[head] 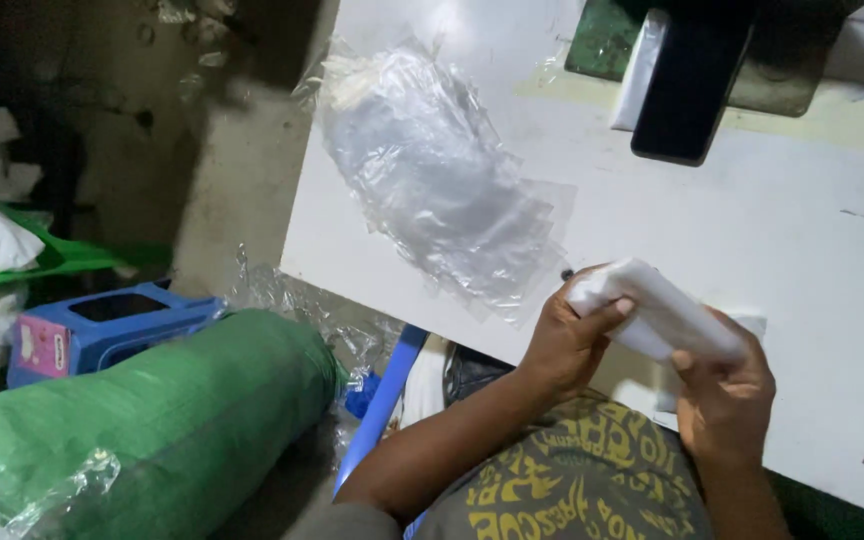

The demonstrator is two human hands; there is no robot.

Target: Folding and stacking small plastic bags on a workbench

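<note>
Both hands are up over the near edge of the white counter (812, 270), and between them sits a folded white bundle (664, 312), some soft white cloth or packet, hard to say which. Its long axis runs on a slant, from upper left down to lower right, and that slant is the whole story here: the left hand (570, 335) has the upper-left end, fingers curled closed around it with the thumb pressed across the top, while the right hand (724, 395) takes the lower-right end, fingers wrapped up and under it, thumb on the near side. So each hand is shut on its own end, and the bundle is held just above the counter rather than lying flat on it, as far as this view tells. Now look away from the hands, up and to the left: a loose stack of clear plastic bags (437, 175) lies spread on the counter, its own length also slanting down toward the hands, its nearest corner just beside the left hand's knuckles. The left hand is plainly the nearer of the two to those bags; the right hand stands well apart from them, with the bundle in between. Further back, a dark phone (687, 85) leans at the far side of the counter. Down off the counter's left edge lie a green rolled sack (152, 420) and a blue plastic stool (102, 325) on the floor.
</note>
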